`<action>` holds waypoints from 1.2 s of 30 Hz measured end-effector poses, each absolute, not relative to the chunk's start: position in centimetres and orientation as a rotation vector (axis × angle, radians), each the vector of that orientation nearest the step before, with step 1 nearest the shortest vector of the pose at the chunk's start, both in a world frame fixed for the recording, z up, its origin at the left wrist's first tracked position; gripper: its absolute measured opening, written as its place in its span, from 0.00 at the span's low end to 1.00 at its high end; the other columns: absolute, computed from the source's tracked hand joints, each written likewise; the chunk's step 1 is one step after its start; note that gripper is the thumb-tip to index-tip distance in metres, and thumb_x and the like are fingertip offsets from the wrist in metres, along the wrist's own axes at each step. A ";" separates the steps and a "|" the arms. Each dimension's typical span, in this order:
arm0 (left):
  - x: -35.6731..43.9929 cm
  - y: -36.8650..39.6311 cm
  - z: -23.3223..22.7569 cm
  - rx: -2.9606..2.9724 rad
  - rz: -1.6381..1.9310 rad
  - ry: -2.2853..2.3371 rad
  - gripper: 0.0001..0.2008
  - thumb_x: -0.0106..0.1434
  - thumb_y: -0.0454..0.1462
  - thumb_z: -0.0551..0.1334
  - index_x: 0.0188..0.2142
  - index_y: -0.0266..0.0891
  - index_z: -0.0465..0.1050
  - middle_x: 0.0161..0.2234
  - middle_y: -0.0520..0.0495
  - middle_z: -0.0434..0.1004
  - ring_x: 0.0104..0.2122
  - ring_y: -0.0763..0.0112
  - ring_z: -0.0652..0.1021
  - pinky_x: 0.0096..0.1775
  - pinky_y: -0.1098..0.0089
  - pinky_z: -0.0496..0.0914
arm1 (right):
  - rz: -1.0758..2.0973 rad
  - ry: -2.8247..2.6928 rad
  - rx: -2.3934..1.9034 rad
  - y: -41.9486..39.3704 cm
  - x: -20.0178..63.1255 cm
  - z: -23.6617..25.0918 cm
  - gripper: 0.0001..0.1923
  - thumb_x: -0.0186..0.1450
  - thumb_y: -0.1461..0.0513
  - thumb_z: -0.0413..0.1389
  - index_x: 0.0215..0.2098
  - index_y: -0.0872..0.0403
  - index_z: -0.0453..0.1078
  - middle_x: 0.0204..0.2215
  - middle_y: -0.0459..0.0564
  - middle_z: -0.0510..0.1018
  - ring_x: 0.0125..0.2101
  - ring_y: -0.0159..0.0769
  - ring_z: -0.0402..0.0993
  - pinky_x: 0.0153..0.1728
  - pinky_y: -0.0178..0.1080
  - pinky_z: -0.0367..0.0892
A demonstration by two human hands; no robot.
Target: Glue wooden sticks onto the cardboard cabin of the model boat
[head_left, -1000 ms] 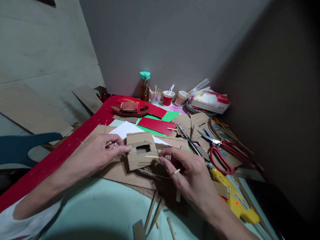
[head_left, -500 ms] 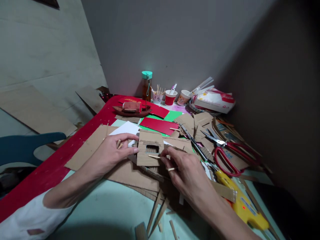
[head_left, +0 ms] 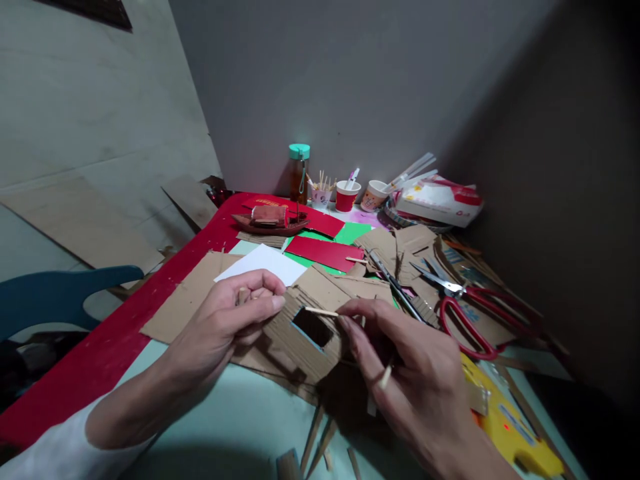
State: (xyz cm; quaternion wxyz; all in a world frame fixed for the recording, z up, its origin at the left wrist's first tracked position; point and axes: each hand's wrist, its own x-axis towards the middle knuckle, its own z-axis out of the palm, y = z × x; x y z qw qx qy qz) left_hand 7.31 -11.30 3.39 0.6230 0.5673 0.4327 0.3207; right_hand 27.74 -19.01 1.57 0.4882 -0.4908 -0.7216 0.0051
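My left hand [head_left: 235,317] pinches the left edge of a small cardboard wall piece [head_left: 300,343] with a square window cut in it, and also keeps a few short wooden sticks tucked in its fingers. The piece is tilted, its face turned up toward me. My right hand [head_left: 405,373] holds a thin wooden stick [head_left: 321,311] by one end, the stick lying across the top edge of the window. Another short stick is wedged between my right hand's fingers.
Red-handled scissors [head_left: 465,310] and a yellow glue gun [head_left: 515,427] lie to the right. Cardboard scraps, red, green and white paper [head_left: 265,263], a small model boat [head_left: 270,219], cups and a bottle [head_left: 299,173] crowd the far side. Loose wood strips lie near the front edge.
The cardboard wall piece has been lifted and tipped from upright to face up, closer to me. My right hand moved the stick to the window's upper edge.
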 end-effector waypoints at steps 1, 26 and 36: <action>7.4 -11.5 3.3 1.240 0.743 0.961 0.14 0.60 0.46 0.69 0.34 0.41 0.70 0.21 0.62 0.51 0.20 0.79 0.48 0.20 0.75 0.44 | -0.014 -1.770 -1.184 -19.3 27.7 1.7 0.07 0.69 0.72 0.56 0.40 0.54 0.71 0.28 0.44 0.79 0.22 0.26 0.72 0.23 0.30 0.64; 7.5 -12.6 2.7 0.932 0.782 0.690 0.09 0.63 0.40 0.72 0.34 0.39 0.75 0.20 0.63 0.52 0.17 0.85 0.47 0.19 0.80 0.46 | -0.243 -1.760 -1.291 -21.3 26.7 1.3 0.08 0.68 0.69 0.55 0.38 0.48 0.66 0.21 0.42 0.70 0.18 0.31 0.68 0.22 0.36 0.64; 7.9 -13.0 2.7 0.925 0.838 0.717 0.10 0.60 0.40 0.74 0.33 0.39 0.76 0.19 0.63 0.51 0.17 0.85 0.47 0.18 0.80 0.46 | -0.225 -1.816 -1.337 -21.8 26.8 1.4 0.11 0.69 0.68 0.54 0.31 0.49 0.62 0.22 0.42 0.66 0.19 0.28 0.64 0.22 0.35 0.62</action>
